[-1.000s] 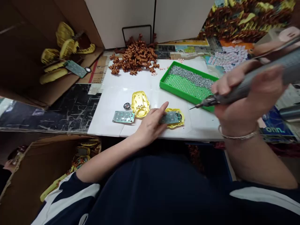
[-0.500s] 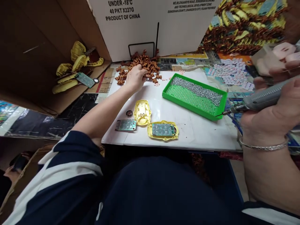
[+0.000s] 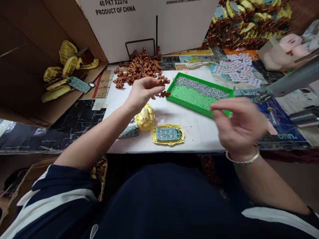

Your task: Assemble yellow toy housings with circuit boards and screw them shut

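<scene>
My left hand (image 3: 144, 93) pinches a brown, knobbly plastic part (image 3: 163, 80), held above the white board just left of the green tray. Another brown bit shows below its fingertips. My right hand (image 3: 236, 124) is in the air by the tray's near right corner, blurred, its fingers bent; I see nothing in it. On the board lie a yellow shell half (image 3: 145, 118), partly behind my left hand, and a second yellow shell (image 3: 154, 138) with a circuit board (image 3: 166, 133) inside. A loose circuit board (image 3: 129, 131) lies left of them.
Brown parts are heaped (image 3: 141, 68) at the back. The green tray (image 3: 196, 112) holds many small screws (image 3: 199, 87). A grey electric screwdriver (image 3: 294, 78) hangs at the right. Pale small pieces (image 3: 236, 68) lie behind it. A carton (image 3: 84, 76) with yellow shells stands left.
My left hand has lifted from the brown heap, moving right and nearer with a brown part. My right hand has let go of the screwdriver and moved left. The view has shifted.
</scene>
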Available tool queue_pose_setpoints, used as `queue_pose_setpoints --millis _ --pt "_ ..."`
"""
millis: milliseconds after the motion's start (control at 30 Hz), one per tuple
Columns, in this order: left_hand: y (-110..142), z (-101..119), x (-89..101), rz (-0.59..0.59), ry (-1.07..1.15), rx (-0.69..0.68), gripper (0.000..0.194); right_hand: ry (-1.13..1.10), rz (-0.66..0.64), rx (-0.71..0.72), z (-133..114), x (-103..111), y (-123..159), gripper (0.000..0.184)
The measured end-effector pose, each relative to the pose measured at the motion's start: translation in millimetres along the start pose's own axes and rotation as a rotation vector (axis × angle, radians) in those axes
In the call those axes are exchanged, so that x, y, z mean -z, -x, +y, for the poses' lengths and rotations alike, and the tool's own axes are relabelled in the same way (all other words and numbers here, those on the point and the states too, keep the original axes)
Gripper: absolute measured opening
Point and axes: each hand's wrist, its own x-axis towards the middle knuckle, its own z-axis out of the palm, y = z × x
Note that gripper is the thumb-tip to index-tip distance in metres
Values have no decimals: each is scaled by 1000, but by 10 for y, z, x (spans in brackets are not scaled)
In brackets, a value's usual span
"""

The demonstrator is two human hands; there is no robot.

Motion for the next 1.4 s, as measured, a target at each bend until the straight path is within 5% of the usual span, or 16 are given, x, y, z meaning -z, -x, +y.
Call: queue_pose_setpoints --millis 67,200,400,533,1000,1400 --pt "255 130 -119 -69 84 18 18 -70 -89 -6 -122 -155 76 2" --pt "699 279 -316 -189 81 -86 21 -313 -332 -366 -163 -350 186 16" --pt "1083 240 -460 -49 -451 -935 8 -772 -518 -922 -120 -285 308 55" --pt "1166 173 -539 -87 -658 -1120 10 -924 -624 -1052 -199 -209 346 60" --pt "1400 -68 -457 -355 -727 -571 27 -603 -498 -918 -163 -223 651 38" --pt "1415 -88 -470 -339 -677 -530 25 -340 -481 -641 -255 -243 737 21"
